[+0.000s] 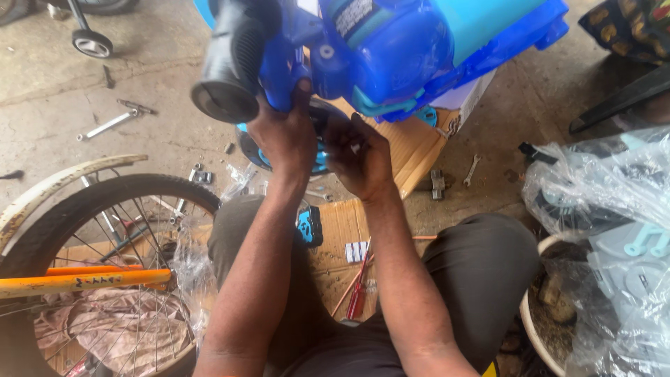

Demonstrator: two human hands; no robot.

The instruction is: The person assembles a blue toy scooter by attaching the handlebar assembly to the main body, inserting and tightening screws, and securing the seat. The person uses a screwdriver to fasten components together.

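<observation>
Blue toy car is tipped up off the floor, underside toward the person, so the axle area is reachable from the seated position. It rests against the cardboard box behind it, which seems to take the weight and leave both hands free for the fitting.

Left hand: grip clamped on the blue strut just beside the black wheel, thumb up along the plastic. Looks like a steadying hold, wrist straight, forearm running up from the lap.

Right hand: fingers curled together just below the car's underside, touching it. Something small may be pinched in there, can't tell what. Wrist bent inward toward the left hand; the two hands are almost touching.

Below the hands, between the knees: a red screwdriver and a small black-and-blue part on flattened cardboard, close under the grip.

Left of the left arm: a bike wheel with an orange frame tube. Further out on the floor, a wrench. Right of the right arm: plastic-wrapped parts.
</observation>
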